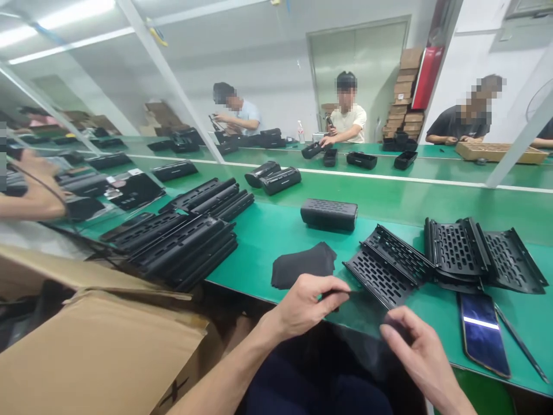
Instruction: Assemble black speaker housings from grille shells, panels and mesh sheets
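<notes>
My left hand (309,302) and my right hand (412,346) hold a thin black sheet (363,314) stretched between them at the near edge of the green table (276,227). Each hand pinches one end of it. A black cloth piece (305,265) lies on the table just beyond my left hand. Black perforated plastic shells (389,265) lie just beyond the sheet, with more perforated shells (475,251) to the right. A closed black perforated casing (329,214) sits farther back in the middle.
A phone (483,333) and a thin black tool (521,344) lie at the right. Stacked long black shells (181,242) fill the left. An open cardboard box (99,340) stands at my lower left. Three people work across the table; another person's arm (30,199) reaches in from the left.
</notes>
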Available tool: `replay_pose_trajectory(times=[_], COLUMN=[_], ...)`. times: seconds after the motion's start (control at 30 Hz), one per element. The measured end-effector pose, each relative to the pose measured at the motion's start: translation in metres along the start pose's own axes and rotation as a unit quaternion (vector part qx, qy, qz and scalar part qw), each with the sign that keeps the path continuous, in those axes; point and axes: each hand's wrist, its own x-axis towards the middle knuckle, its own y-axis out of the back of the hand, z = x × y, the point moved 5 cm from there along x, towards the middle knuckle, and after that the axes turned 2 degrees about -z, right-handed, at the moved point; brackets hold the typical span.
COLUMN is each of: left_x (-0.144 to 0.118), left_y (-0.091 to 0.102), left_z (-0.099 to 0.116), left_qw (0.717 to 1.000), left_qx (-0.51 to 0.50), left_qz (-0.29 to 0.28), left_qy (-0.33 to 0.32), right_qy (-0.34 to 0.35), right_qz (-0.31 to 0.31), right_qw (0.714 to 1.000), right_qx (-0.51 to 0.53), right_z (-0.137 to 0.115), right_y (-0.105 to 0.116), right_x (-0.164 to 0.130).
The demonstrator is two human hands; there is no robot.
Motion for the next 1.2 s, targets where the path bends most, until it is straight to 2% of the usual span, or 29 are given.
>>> replay_pose_trajectory(times=[0.1,0.2,0.3,0.4,0.53,0.7,0.97,1.03,1.1,1.2], left_x=[0.040,0.078,0.096,0.096,0.093,0.096,0.089,0.081,0.065,0.026], left_y=[-0.018,-0.034,-0.034,-0.028,-0.033,-0.041,-0.040,-0.036,-0.032,-0.030], left_z=[-0.017,-0.039,-0.063,-0.083,-0.098,-0.098,-0.089,-0.081,-0.070,-0.054], left_qw=[0.998,0.975,0.944,0.930,0.920,0.922,0.943,0.954,0.959,0.933], left_qx=[0.061,0.193,0.259,0.261,0.244,0.223,0.149,0.092,-0.014,-0.184], left_qz=[0.003,-0.051,-0.060,-0.057,-0.097,-0.112,-0.084,-0.072,-0.068,-0.076], left_qy=[0.019,0.094,0.194,0.253,0.292,0.296,0.285,0.275,0.276,0.300], right_qy=[-0.037,-0.070,-0.112,-0.169,-0.197,-0.181,-0.160,-0.153,-0.142,-0.140], right_qz=[0.122,0.169,0.170,0.158,0.118,0.119,0.159,0.166,0.162,0.116], right_qw=[0.991,0.979,0.975,0.973,0.967,0.968,0.968,0.967,0.968,0.973], right_qx=[-0.046,-0.084,-0.083,0.001,0.109,0.123,0.107,0.120,0.130,0.142], right_z=[0.011,0.027,0.055,0.084,0.093,0.082,0.072,0.067,0.061,0.050], right_y=[0.033,0.051,0.056,0.052,0.039,0.030,0.031,0.035,0.039,0.034], right_x=[0.013,0.023,0.016,0.003,0.006,0.019,0.012,0.010,0.007,0.001])
